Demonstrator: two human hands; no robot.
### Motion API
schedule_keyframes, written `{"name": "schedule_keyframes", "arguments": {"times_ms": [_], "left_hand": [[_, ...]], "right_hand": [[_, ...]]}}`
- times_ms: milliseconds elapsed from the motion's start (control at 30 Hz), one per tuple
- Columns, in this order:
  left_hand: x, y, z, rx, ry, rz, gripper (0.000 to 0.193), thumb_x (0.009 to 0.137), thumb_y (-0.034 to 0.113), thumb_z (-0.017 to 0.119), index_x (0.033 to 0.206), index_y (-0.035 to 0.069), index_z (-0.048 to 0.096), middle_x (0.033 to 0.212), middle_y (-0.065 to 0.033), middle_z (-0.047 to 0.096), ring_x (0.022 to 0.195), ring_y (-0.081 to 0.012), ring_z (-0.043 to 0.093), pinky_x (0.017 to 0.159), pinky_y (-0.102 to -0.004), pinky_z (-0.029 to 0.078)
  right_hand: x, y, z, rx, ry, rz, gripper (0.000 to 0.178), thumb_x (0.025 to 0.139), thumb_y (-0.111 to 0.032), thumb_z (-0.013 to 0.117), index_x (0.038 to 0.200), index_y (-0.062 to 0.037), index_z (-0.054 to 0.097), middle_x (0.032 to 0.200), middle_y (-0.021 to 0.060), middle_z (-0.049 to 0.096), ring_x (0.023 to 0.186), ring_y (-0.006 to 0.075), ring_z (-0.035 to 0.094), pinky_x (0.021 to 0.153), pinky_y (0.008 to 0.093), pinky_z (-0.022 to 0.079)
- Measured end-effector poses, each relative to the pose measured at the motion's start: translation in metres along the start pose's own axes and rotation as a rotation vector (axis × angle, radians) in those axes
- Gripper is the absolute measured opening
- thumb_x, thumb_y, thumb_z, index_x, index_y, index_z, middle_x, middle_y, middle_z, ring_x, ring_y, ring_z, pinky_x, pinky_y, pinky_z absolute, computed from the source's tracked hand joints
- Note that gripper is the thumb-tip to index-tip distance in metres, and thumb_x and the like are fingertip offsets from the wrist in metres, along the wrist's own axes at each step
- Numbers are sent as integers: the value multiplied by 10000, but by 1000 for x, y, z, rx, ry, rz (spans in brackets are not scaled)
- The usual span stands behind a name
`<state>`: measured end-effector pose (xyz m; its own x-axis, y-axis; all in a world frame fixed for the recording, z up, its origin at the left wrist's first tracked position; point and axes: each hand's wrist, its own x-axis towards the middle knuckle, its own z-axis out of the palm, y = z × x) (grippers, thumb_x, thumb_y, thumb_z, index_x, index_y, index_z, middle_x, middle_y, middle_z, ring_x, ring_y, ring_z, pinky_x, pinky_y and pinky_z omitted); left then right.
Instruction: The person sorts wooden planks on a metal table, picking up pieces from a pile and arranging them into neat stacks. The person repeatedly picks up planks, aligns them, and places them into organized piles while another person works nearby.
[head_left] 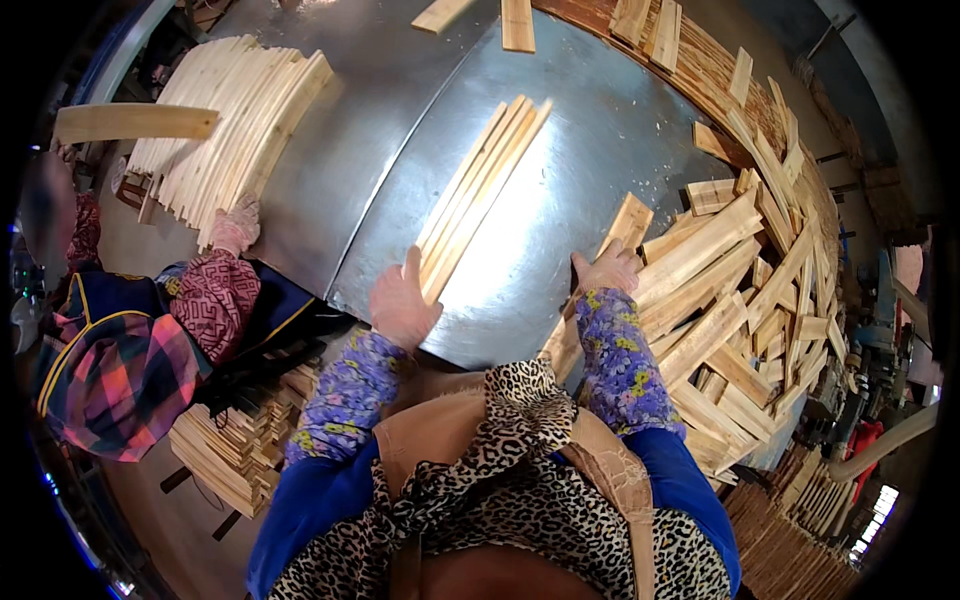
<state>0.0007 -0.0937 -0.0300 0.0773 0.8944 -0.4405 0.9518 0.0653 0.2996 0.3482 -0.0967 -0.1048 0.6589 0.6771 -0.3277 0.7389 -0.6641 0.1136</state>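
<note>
While left fingers (412, 264) spread against slats (493, 190), right fingers (624, 262) clasp a plank (629, 218), jumbled boards (705, 265) crowding rightward, stacked strips (245, 125) far left.

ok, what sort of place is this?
Probably a woodworking shop: wood strips on a metal table, a heap of loose boards to the right, a neat wood stack upper left.

Tabletop (370, 110): grey metal — with one seam (398, 154), white glare (515, 220)
Floor (160, 520): dull, brownish
Bright pane (877, 515): small — at lower right
</note>
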Motion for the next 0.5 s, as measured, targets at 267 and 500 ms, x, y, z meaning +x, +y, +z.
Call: {"name": "schedule_keyframes", "arguments": {"times_ms": [267,500], "left_hand": [[-2,-42,21,-268,-25,121,1161,804,395,868,1721,40,252,1560,-273,542,1405,-451,562,1170,-498,489],[-8,-106,33,-813,-181,-5,1052,880,386,831,1675,-82,326,1660,-352,457,1522,-423,506,1230,-450,429]], "right_hand": [[48,21,-27,247,-141,129,763,974,-411,793,1541,-44,439,1416,281,693,1386,411,648,1145,503,525],[10,-12,-55,92,-200,59,686,1011,-403,765,1524,-19,518,1457,262,682,1402,410,634,1174,490,515]]}}
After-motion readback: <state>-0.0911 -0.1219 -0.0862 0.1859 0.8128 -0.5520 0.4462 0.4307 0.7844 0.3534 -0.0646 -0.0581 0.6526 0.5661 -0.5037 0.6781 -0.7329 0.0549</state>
